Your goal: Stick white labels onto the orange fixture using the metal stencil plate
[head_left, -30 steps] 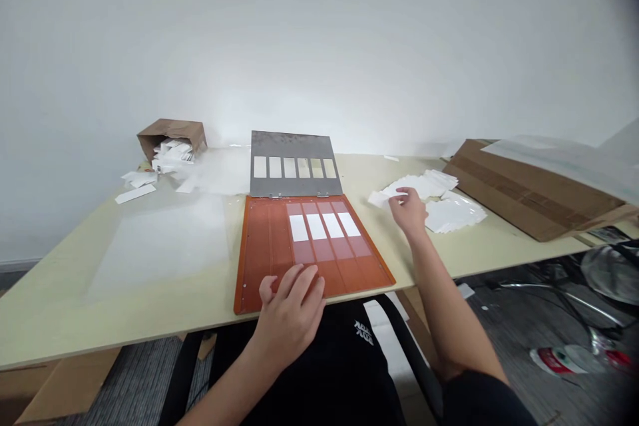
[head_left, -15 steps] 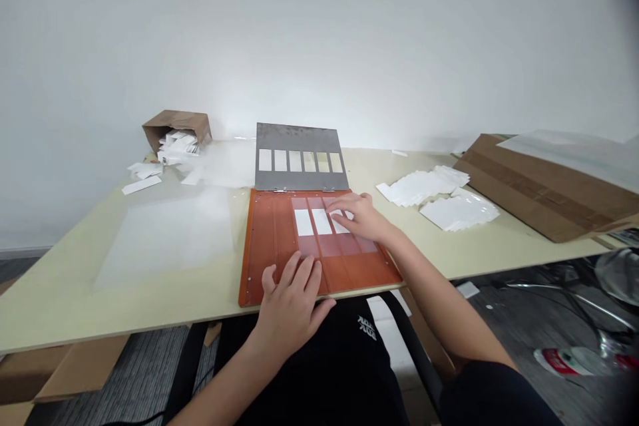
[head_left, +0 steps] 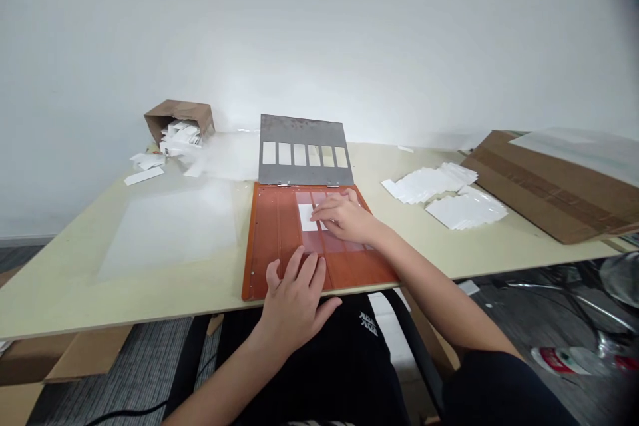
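Head view. An orange tray (head_left: 279,239) lies flat at the middle of the bench's (head_left: 60,279) near edge, with a grey slotted plate (head_left: 302,130) hinged upright along its far side. The left hand (head_left: 295,296) rests flat, fingers spread and holding nothing, on the tray's near edge. The right hand (head_left: 344,218) lies palm down over the tray's channels, fingertips pressing on white strips (head_left: 306,218) seated there; whether it grips one cannot be told. Loose white sheets (head_left: 444,196) lie toward the right edge, just beside a flattened cardboard sheet (head_left: 549,196). A tipped cardboard box (head_left: 180,116) spills slips at the far left corner.
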Demonstrator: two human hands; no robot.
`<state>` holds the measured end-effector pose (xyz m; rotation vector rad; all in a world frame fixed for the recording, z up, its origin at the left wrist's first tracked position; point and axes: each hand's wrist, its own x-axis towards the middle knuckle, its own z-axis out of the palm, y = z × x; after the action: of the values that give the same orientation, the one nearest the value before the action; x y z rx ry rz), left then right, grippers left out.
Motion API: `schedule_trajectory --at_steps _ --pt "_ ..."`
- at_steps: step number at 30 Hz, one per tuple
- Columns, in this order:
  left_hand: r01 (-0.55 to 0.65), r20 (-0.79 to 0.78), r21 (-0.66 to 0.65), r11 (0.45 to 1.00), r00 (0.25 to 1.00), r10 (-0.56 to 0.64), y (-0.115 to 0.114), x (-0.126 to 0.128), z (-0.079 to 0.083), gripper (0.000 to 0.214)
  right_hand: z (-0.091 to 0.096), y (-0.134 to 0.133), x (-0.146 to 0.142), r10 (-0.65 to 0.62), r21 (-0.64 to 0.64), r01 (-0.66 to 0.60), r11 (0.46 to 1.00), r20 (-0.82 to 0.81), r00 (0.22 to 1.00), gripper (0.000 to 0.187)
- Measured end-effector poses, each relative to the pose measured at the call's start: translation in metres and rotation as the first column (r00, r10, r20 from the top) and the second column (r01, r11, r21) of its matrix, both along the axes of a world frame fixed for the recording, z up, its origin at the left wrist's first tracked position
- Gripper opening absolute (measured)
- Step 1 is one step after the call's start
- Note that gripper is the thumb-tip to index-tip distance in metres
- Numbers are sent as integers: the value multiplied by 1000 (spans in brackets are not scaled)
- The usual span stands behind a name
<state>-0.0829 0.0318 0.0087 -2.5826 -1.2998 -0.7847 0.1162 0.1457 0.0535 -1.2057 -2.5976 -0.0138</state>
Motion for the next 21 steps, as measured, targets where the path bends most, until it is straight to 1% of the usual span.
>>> schedule_trajectory --at_steps 4,9,16,21 --pt "2 -13 -28 1000 1000 -2 0 -1 -1 50 -1 0 0 18 -2 -18 1000 5 1000 39" --pt "-4 -25 -84 996 1000 2 -1 0 1 56 0 -1 -2 29 -48 -27 998 31 999 40" --pt "-40 -87 -203 978 996 23 0 7 8 76 3 -1 -1 25 -97 -23 995 16 1000 48" --pt "-59 -114 -264 963 993 29 9 13 9 92 7 1 -2 26 -143 -23 989 21 999 46"
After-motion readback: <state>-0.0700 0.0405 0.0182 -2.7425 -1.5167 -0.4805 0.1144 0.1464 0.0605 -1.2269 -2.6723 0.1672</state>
